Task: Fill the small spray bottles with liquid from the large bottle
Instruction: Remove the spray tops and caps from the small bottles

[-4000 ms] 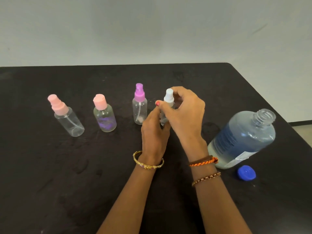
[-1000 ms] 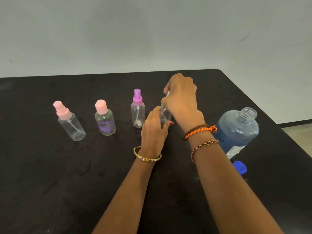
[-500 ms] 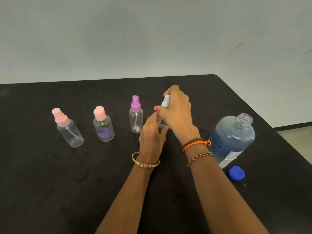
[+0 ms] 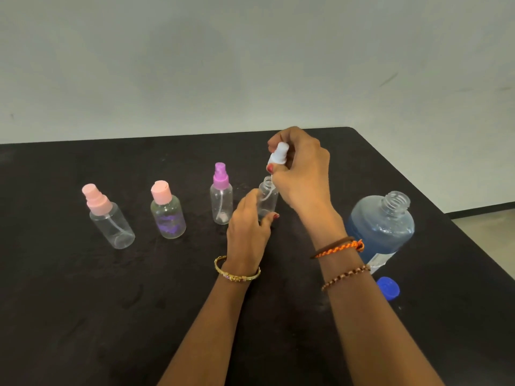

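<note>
My left hand (image 4: 246, 232) grips a small clear spray bottle (image 4: 267, 199) standing on the black table (image 4: 83, 302). My right hand (image 4: 302, 176) holds its white spray top (image 4: 278, 154) lifted just above the open neck, with the thin tube still reaching down into the bottle. The large bottle (image 4: 381, 227) of blue liquid stands uncapped at the right, and its blue cap (image 4: 388, 288) lies in front of it. Left of my hands stand a purple-topped spray bottle (image 4: 221, 195), a pink-capped bottle with a purple print (image 4: 167, 211) and a pink-topped spray bottle (image 4: 107, 217).
The table's right edge (image 4: 434, 201) runs diagonally close behind the large bottle, with floor beyond it. A plain pale wall (image 4: 250, 65) rises behind the table's far edge.
My right hand has raised the white spray top off the small bottle, so the neck now shows open. My left hand still holds the bottle in place.
</note>
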